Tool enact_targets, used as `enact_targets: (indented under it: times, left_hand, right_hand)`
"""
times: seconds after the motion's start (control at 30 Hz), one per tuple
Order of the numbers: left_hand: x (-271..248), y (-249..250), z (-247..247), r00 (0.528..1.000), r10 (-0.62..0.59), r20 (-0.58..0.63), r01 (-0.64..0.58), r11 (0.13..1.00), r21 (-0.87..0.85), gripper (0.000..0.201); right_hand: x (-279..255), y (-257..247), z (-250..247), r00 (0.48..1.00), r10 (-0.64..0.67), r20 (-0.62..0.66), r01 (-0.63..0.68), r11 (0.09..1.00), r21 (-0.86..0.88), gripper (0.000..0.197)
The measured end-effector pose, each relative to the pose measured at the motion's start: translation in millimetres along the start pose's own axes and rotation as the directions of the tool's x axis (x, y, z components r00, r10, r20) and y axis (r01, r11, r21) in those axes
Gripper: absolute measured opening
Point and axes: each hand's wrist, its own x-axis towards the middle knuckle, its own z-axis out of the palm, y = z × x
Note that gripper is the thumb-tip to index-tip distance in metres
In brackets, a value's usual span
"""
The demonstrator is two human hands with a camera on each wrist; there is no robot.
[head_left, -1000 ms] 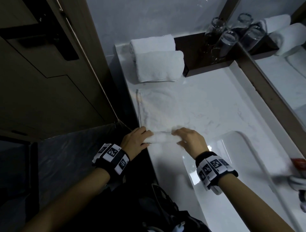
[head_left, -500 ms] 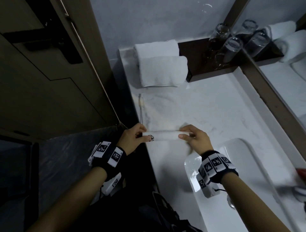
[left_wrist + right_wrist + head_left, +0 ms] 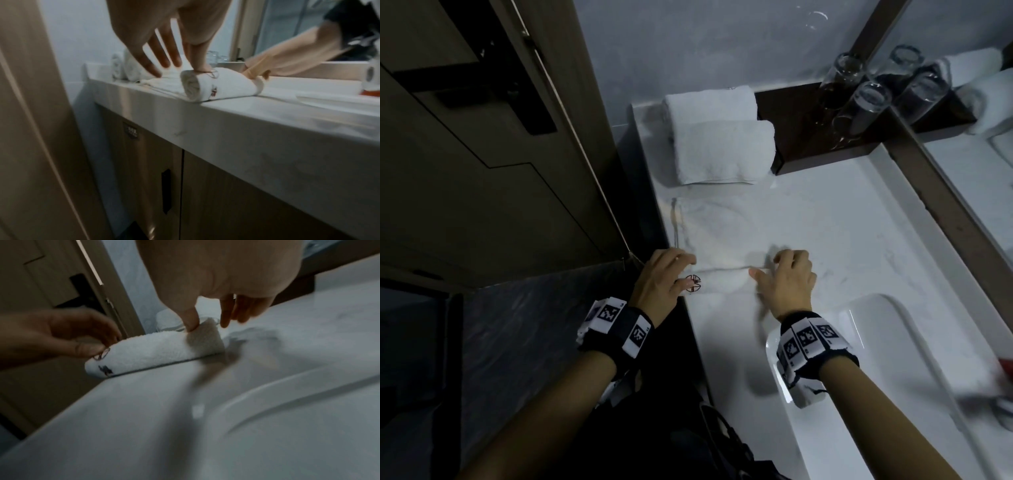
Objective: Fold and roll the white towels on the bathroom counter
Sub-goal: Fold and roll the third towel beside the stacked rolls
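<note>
A white towel (image 3: 715,236) lies flat on the counter (image 3: 842,219), and its near end is wound into a roll (image 3: 722,281) with a red logo at the left tip. My left hand (image 3: 664,274) is at the roll's left end. Its thumb presses on top of the roll (image 3: 218,86), and the fingers (image 3: 164,56) stretch straight past it onto the flat cloth. My right hand (image 3: 787,274) pinches the right end of the roll (image 3: 156,350), thumb on the near side and fingers (image 3: 226,316) hanging down behind it.
Two rolled white towels (image 3: 722,150) sit at the back left of the counter. Beside them a dark wooden tray (image 3: 808,137) holds drinking glasses (image 3: 866,99). The sink basin (image 3: 893,342) is at the right and a mirror (image 3: 979,144) runs along the far side. The door (image 3: 482,137) stands close on the left.
The roll has travelled a little further along the flat towel, away from me, and has grown thicker. Both hands moved with it, and the left fingers now reach forward over it.
</note>
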Motion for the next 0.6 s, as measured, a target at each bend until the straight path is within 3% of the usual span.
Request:
enact_targets:
  times: [0.1,0.2,0.33,0.47,0.6]
  left_hand:
    - [-2.4,8.4,2.9,0.985,0.167,0.04,-0.169,0.984,0.054,0.034]
    - [-6.6,7.8,3.1,0.987,0.15,0.057,-0.156,0.982,0.11,0.031]
    - [-13.3,6.6,2.2,0.992,0.116,0.043,-0.12,0.985,0.121,0.043]
    - [-6.9,10.2,1.1,0.991,0.086,0.098,-0.102,0.98,0.173,0.046]
    - [3.7,13.2,-5.9,0.973,0.182,0.142,-0.218,0.927,0.305,0.048]
  right_hand:
    - [-3.5,-1.6,-5.3,0.962,-0.272,-0.027,0.269,0.961,-0.068,0.022]
    - [-13.1,9.1,-9.1,0.92,-0.392,0.016,0.39,0.91,-0.143,0.018]
    - [-17.6,27.3,-13.9,0.933,-0.311,0.181,0.319,0.948,-0.016,0.049]
    - [-5.0,27.2,-10.2,0.938,-0.308,0.159,0.292,0.949,0.115,0.036]
    - [9.6,30.0,-11.5,0.951,-0.214,0.223,0.145,0.946,0.29,0.031]
